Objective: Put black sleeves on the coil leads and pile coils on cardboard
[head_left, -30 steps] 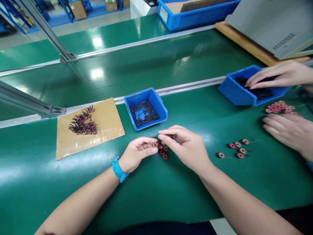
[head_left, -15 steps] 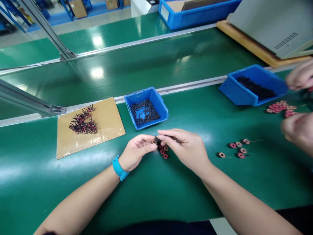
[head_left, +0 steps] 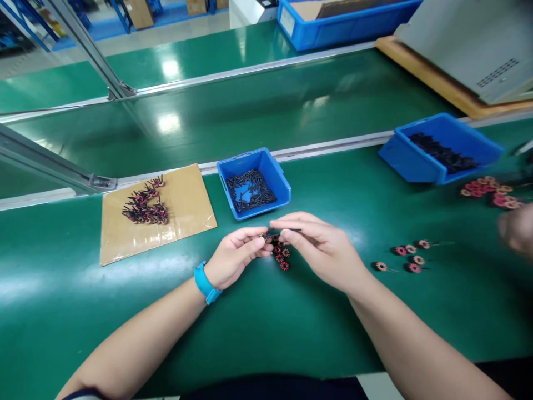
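Our left grip [head_left: 233, 260] pinches a small wound ring [head_left: 263, 236] at the fingertips, while our right grip [head_left: 323, 250] grasps a thin dark strip [head_left: 293, 229] between thumb and fingers. From the right fingertips the ring lies at nine o'clock, and the strip's long axis runs roughly nine to three, aimed at it; we cannot tell whether the two touch. The right hand is nearer the strip, the left nearer the ring. A cluster of rings [head_left: 283, 259] sits on the counter [head_left: 258, 328] between four and five o'clock of the ring, with a blue bin [head_left: 284, 191] near twelve. Half a second ago the strip was mostly hidden from us, and two co-worker's hands showed at three o'clock; now only a blurred co-worker's hand [head_left: 516, 230] remains there.
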`<state>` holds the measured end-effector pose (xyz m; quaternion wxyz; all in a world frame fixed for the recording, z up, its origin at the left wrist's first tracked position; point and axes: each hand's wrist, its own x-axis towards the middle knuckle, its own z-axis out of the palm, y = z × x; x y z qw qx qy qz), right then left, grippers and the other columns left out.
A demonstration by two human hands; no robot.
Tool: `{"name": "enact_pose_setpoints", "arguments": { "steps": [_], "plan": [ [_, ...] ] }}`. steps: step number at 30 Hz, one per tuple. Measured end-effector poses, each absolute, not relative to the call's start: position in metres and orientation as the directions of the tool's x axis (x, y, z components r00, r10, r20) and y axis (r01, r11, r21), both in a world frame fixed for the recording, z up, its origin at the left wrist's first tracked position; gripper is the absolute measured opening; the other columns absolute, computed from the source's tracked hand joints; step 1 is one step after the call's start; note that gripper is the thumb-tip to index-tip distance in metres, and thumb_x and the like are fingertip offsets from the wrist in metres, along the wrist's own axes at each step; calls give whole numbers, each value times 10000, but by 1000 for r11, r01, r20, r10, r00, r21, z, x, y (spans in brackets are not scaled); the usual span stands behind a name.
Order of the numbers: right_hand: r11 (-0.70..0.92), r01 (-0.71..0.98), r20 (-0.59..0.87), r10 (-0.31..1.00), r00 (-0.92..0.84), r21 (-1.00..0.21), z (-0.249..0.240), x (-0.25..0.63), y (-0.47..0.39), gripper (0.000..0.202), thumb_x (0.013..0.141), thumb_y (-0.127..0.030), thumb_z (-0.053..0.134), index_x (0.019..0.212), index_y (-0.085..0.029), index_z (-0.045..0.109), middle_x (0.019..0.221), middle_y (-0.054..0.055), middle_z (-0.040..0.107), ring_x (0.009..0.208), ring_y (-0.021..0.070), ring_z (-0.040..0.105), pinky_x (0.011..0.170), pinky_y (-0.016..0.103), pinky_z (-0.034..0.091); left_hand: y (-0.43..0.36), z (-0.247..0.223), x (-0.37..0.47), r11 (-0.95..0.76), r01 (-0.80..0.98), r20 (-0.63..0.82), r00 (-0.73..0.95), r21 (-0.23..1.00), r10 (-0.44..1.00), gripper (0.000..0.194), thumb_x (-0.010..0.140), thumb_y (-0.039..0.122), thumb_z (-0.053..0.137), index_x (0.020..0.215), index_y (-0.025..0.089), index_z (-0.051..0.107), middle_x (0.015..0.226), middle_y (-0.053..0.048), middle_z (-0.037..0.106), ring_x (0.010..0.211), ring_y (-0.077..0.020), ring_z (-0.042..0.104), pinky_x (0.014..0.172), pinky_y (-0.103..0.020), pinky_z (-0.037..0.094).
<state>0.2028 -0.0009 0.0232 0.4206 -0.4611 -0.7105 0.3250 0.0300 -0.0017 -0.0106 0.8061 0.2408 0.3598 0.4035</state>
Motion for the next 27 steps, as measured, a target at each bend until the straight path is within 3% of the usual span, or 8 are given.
{"name": "enact_pose_setpoints", "arguments": {
  "steps": [6,8,10,13,16,18,23,27],
  "plan": [
    [396,483,378,915,-140,-781,20,207,2,288,846,-133,507,1064,-228,670,917,57,691,745,132,642,710,292,536,-1,-9,29,594,-512,-392,454,621,800,280,654,250,765,909,154,705,841,-55,729,763,-137,673,782,-288,503],
    [374,458,354,926,-131,-807,18,206,1,298,837,-132,517,1079,-227,663,886,51,694,734,132,638,711,299,531,-1,-8,29,612,-518,-399,470,598,788,278,655,247,764,909,149,704,818,-50,729,742,-130,675,760,-270,510],
    [264,346,246,965,-95,-900,17,204,0,279,834,-156,530,1068,-233,662,854,38,693,675,118,628,665,289,531,0,-7,29,622,-532,-402,479,575,781,276,664,244,759,918,153,698,803,-43,729,725,-126,677,735,-257,516],
    [-55,-5,-55,997,-59,-998,17,202,-1,228,815,-211,572,1024,-243,659,870,24,694,609,94,609,586,261,523,0,-7,28,625,-551,-403,479,554,780,243,695,246,736,913,151,690,793,-42,729,715,-131,680,714,-256,524],
    [-332,-288,-316,943,-99,-898,20,202,1,222,739,-206,655,960,-211,666,933,39,698,649,88,622,586,232,523,0,-7,27,624,-558,-406,475,546,780,220,713,256,721,891,133,685,781,-49,726,704,-135,679,704,-257,527],
    [-397,-369,-393,915,-90,-841,21,202,4,229,700,-200,689,927,-183,665,953,56,702,715,100,649,648,232,539,0,-7,28,623,-564,-410,470,543,782,223,711,267,723,880,127,683,772,-48,722,694,-133,676,698,-254,528],
    [-276,-404,-312,950,23,-872,20,200,8,294,710,-309,706,953,-204,576,952,56,718,801,175,698,791,364,564,1,-7,29,630,-555,-424,466,543,776,236,697,274,734,870,122,686,789,-56,716,708,-133,671,714,-255,522],
    [-142,-231,-183,969,166,-962,19,199,6,235,712,-329,715,827,-212,546,830,21,734,733,187,711,734,368,584,1,-5,28,650,-527,-429,490,547,759,246,690,268,739,875,114,690,760,-54,705,683,-121,652,678,-244,510]
  ]
}}
